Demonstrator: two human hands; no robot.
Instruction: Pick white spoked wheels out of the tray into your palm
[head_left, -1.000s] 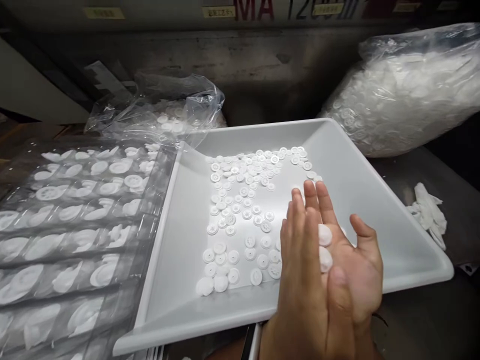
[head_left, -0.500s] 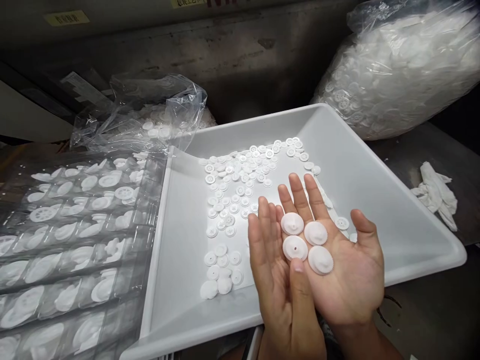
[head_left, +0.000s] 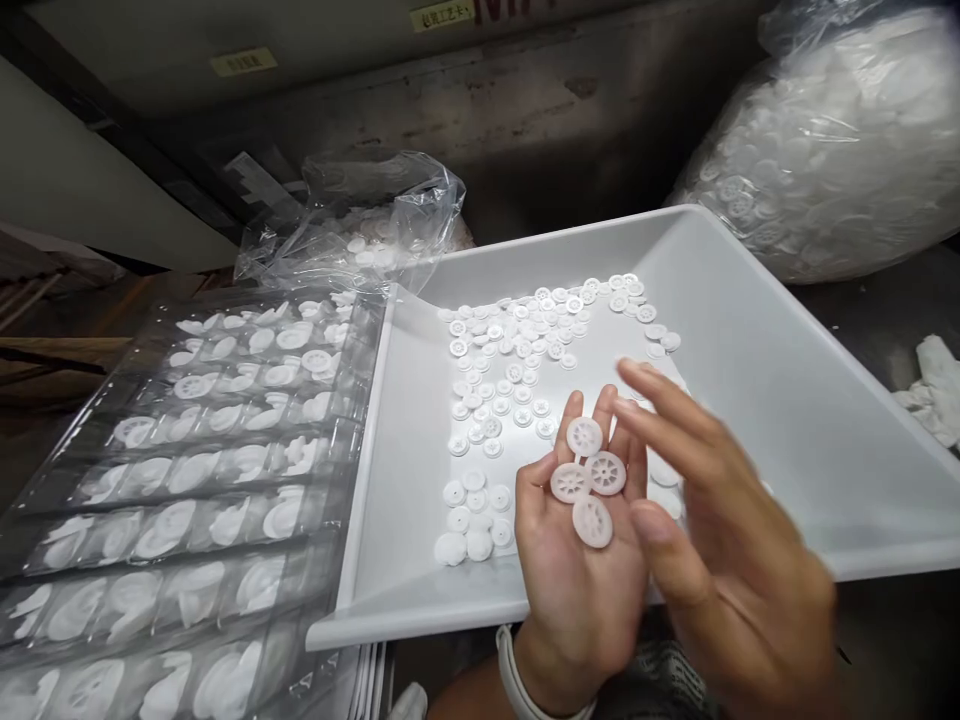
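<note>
My left hand [head_left: 581, 590] lies palm up over the tray's near side, fingers slightly curled. Several small white plastic gears [head_left: 592, 475] rest on its palm and fingers, spoked faces up. My right hand [head_left: 720, 540] is just to the right, open, thumb and fingers apart, with nothing seen in it; motion blurs it a little. Below both hands is a light-grey tray [head_left: 765, 380]. Inside it, many white gears [head_left: 517, 345] spread across the back and left. A small group of white gears [head_left: 476, 515] sits at the front left.
Left of the tray lie stacked clear blister packs [head_left: 225, 470] with white parts in their pockets. An open clear bag [head_left: 375, 225] of parts stands behind the tray's left corner. A large full bag [head_left: 832, 170] is at back right, a crumpled white cloth [head_left: 934, 390] below it.
The gears have passed from my right palm to my left palm and now show their spoked faces. My right hand has moved away to the right. The view has shifted left.
</note>
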